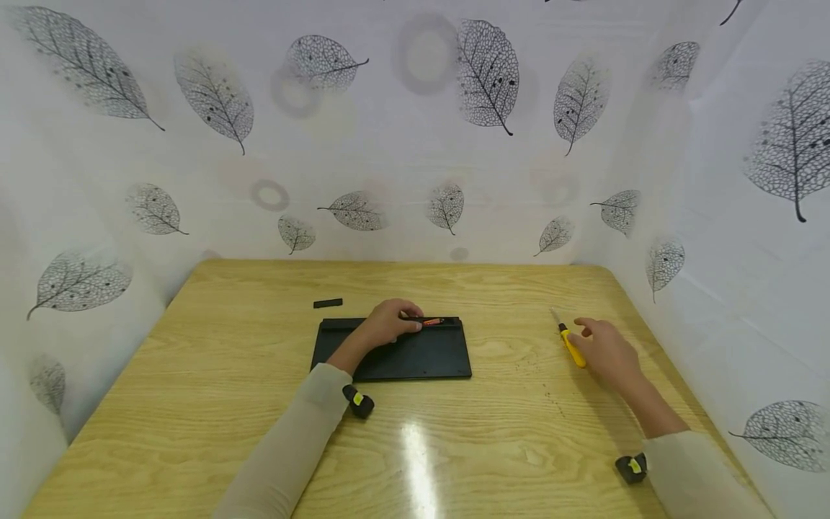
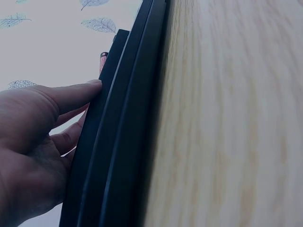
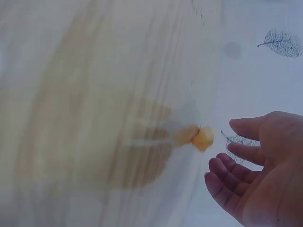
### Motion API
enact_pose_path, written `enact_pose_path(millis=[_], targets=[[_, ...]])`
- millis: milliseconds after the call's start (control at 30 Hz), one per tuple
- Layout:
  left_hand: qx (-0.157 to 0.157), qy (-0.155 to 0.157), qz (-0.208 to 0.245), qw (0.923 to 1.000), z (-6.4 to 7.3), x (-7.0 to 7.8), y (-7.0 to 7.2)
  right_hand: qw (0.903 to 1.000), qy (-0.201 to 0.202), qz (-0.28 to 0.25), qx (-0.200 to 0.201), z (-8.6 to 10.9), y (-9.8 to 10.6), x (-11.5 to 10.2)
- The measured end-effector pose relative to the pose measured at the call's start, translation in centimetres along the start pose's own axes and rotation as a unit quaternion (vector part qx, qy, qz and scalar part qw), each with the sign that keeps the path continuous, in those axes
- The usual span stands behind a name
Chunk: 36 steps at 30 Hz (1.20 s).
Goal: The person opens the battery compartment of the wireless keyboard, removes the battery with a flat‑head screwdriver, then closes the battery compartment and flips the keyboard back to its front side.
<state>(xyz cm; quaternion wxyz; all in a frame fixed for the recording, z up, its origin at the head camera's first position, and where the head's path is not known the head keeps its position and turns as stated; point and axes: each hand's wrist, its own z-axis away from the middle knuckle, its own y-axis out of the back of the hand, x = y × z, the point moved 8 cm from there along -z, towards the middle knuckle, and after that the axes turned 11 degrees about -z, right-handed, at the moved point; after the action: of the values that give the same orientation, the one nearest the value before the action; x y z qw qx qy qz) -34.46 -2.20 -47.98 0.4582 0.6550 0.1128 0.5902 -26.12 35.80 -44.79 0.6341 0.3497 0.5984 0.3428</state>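
A black keyboard (image 1: 428, 359) lies underside up on the table, its raised ridge along the far edge. In that ridge a red-and-black battery (image 1: 433, 322) shows in an uncovered slot, and its end peeks over the edge in the left wrist view. My left hand (image 1: 387, 323) grips the ridge beside the battery, thumb on the near side and fingers curled over behind, partly hidden. To the right lies a screwdriver (image 1: 573, 349) with a yellow handle, tip pointing away. My right hand (image 1: 608, 353) hovers just beside the handle with loosely bent fingers, holding nothing.
A small black strip-shaped cover (image 1: 328, 303) lies behind the keyboard's far left corner. The wooden table (image 1: 194, 404) is bounded by a leaf-patterned white curtain (image 1: 389, 144) at the back and sides. Both wrists wear small black cameras.
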Motion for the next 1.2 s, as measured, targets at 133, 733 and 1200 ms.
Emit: enact_pose_path(millis=[133,733,1200], targets=[[0.000,0.001,-0.001,1.0000,0.0,-0.1,0.0,0.9997,0.019,-0.015,0.006,-0.5,-0.6,-1.7],[0.002,-0.003,-0.002,1.0000,-0.3,-0.6,-0.3,0.9902,0.096,-0.100,-0.018,-3.9,-6.1,-10.5],[0.011,-0.010,-0.025,0.9996,-0.4,-0.4,0.0,0.9626,0.127,-0.215,-0.106,-5.4,-10.6,-15.3]])
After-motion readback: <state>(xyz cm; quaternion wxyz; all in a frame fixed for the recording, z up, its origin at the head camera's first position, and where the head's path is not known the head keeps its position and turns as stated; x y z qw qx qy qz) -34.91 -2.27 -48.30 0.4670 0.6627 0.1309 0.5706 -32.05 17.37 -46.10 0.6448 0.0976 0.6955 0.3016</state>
